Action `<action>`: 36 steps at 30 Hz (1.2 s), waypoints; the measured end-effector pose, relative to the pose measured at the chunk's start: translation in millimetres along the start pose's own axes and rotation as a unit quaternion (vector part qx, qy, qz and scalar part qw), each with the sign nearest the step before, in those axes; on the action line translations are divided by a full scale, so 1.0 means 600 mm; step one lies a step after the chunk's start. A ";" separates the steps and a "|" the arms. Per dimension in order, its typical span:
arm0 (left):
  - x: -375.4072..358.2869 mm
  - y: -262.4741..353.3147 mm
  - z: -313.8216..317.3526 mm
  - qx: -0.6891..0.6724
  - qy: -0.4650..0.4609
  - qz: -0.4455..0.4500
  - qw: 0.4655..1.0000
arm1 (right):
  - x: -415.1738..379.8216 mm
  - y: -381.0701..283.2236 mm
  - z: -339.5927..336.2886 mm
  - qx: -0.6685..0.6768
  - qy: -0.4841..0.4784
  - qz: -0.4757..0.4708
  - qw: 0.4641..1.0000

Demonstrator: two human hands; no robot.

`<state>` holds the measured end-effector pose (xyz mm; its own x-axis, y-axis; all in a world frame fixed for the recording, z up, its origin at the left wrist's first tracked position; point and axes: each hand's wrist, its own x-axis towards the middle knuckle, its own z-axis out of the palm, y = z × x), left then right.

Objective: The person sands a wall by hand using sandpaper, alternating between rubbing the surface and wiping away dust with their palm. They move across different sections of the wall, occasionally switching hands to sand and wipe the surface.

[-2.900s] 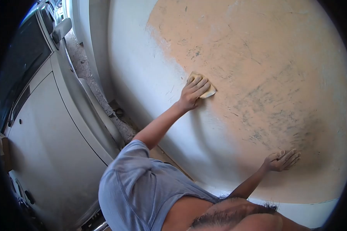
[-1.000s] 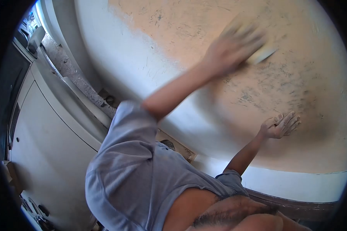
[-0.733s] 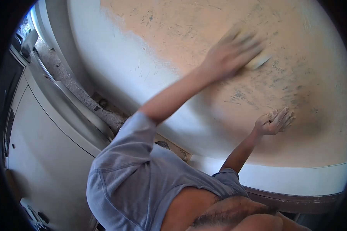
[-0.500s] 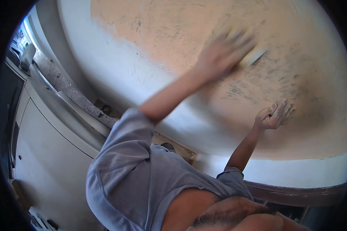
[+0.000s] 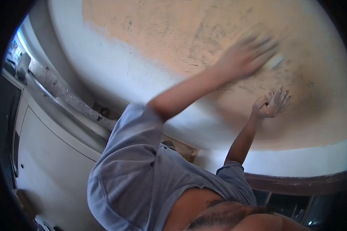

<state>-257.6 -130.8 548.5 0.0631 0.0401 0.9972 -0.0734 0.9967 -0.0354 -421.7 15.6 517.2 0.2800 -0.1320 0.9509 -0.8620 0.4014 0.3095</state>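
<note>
My left hand (image 5: 248,56) is blurred, its fingers laid over a pale flat pad (image 5: 277,61) against the tan patch of the wall (image 5: 158,42). Only an edge of the pad shows beyond the fingers. Lower and to the right, my right hand (image 5: 272,103) is dusty and raised at the same patch, fingers apart, with nothing visible in it. Whether its palm touches the surface is unclear. Dark scuffs and smudges mark the patch around both hands.
White wall surface (image 5: 100,50) borders the patch. A dark brown ledge (image 5: 293,185) runs along the lower right. At the left stand a large pale panel (image 5: 54,154) and a rough grey sill (image 5: 61,90). My grey-blue shirt fills the lower middle.
My left hand and the pad have moved right and slightly down across the patch. My right hand appears slightly higher and further left. The view has shifted a little.
</note>
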 end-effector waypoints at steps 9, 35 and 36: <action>0.003 -0.077 -0.040 0.064 0.030 0.000 0.997 | -0.009 0.007 0.006 0.028 -0.003 0.018 0.999; -0.348 -0.118 -0.156 0.171 -0.061 -0.106 0.978 | -0.006 0.002 0.006 0.012 0.055 0.028 0.998; -0.323 -0.158 -0.165 0.224 -0.089 -0.050 0.969 | -0.008 0.003 0.005 0.012 0.054 0.033 0.998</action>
<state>-164.5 -226.1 351.8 -0.0772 -0.1070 0.9913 -0.5036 0.8623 0.0539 -425.8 14.0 513.4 0.2644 -0.0075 0.9644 -0.8900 0.3833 0.2470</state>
